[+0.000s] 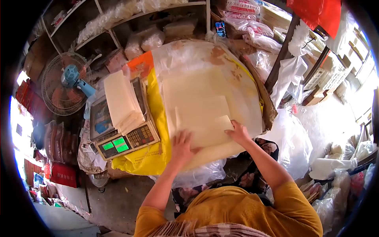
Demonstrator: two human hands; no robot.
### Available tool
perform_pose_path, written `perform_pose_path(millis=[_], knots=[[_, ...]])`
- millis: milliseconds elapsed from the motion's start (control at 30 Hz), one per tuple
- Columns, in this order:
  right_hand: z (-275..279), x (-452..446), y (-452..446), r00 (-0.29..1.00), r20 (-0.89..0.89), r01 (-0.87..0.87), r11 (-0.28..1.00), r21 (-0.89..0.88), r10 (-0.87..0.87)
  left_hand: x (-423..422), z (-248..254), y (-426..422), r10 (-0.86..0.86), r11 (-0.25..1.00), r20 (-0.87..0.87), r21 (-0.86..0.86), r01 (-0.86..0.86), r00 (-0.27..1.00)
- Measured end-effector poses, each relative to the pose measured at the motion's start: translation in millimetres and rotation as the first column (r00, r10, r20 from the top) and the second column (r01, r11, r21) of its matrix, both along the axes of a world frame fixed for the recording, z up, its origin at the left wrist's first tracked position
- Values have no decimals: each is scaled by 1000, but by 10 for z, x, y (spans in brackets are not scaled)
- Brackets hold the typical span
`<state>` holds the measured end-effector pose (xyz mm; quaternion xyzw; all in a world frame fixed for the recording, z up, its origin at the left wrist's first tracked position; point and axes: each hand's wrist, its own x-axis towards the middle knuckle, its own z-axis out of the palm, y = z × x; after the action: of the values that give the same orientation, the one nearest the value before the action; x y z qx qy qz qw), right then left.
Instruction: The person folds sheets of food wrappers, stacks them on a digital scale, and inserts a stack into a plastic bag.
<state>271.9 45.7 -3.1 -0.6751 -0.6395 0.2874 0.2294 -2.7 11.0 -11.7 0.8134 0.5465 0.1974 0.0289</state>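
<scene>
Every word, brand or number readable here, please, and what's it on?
None reads clearly.
Green displays on the beige electronic scale: too blurred.
Red rectangular package: pale characters, blurred.
Clear plastic packs: red print, too small.
Black phone, lit screen: too small.
Yellow plastic sheet: faint print, too small.

Cream sheets are looking smooth & matt, paper or thin plas., can't tell which. Yellow sack is showing creased, semi-gloss plas.; fan cage is looking like metal wire; clear bag is shining, crinkly plas.; mustard top is looking matt, cloth.
</scene>
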Motion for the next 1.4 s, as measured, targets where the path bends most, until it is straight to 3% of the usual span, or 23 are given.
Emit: perform_pose_path(millis=[67,167,233,267,367,400,467,500,567,600,700,800,900,1033,1133,1200,1233,1267,1333,1367,1400], knots=[[115,-89,-25,986,165,-34,995,92,18,9,-93,14,-76,997,-67,1,76,995],[360,-181,-49,839,495,-421,844,333,224,-40,-124,120,-109,994,-112,-30,106,988],[359,-75,-100,774,501,-507,853,126,387,-183,-225,266,-185,983,-18,-21,185,983],[359,12,-109,738,492,-542,840,23,463,-273,-258,337,-225,974,28,-11,225,974],[259,301,-32,658,456,-711,693,115,599,-491,-29,298,-211,971,224,-68,231,951],[307,350,-67,781,251,-606,792,79,572,-457,128,226,-87,982,317,-132,134,945],[466,411,-147,911,-158,-396,915,-74,381,-433,93,272,254,885,622,-458,80,741],[415,398,-97,957,-132,-271,958,-91,258,-423,71,285,442,789,682,-605,109,583],[148,317,114,997,-73,-8,994,-109,0,-144,92,401,373,917,631,-364,-165,680],[-24,270,224,998,-52,42,999,-9,-42,-14,99,470,348,937,594,-206,-282,725],[108,151,425,993,104,62,995,-72,-54,92,-255,731,110,994,117,-32,-107,987],[270,-43,357,932,359,-86,942,326,-40,179,-378,702,125,991,15,40,-125,992],[-142,-136,370,802,587,-356,877,323,110,208,-369,685,139,988,-7,71,-139,990],[-394,-126,395,827,550,-336,888,314,118,231,-314,676,159,981,-76,126,-149,984],[-363,77,590,986,144,-148,870,469,90,214,18,634,106,993,-132,-35,-111,986],[-26,95,304,969,-216,168,965,201,-124,230,211,532,127,963,-143,-220,-156,982],[103,96,169,894,-356,297,955,19,-271,262,259,467,129,935,-151,-312,-171,980],[-131,30,76,733,-564,354,921,-161,-380,303,273,377,104,907,-70,-403,-123,992],[-500,-127,-73,702,-691,174,982,-68,-172,352,238,197,91,827,96,-562,-22,991],[-616,-192,-86,669,-741,68,998,-11,-54,358,113,116,188,796,373,-599,81,909],[-521,-271,-103,600,-774,24,972,-235,-202,351,-55,34,293,781,607,-597,181,739]])
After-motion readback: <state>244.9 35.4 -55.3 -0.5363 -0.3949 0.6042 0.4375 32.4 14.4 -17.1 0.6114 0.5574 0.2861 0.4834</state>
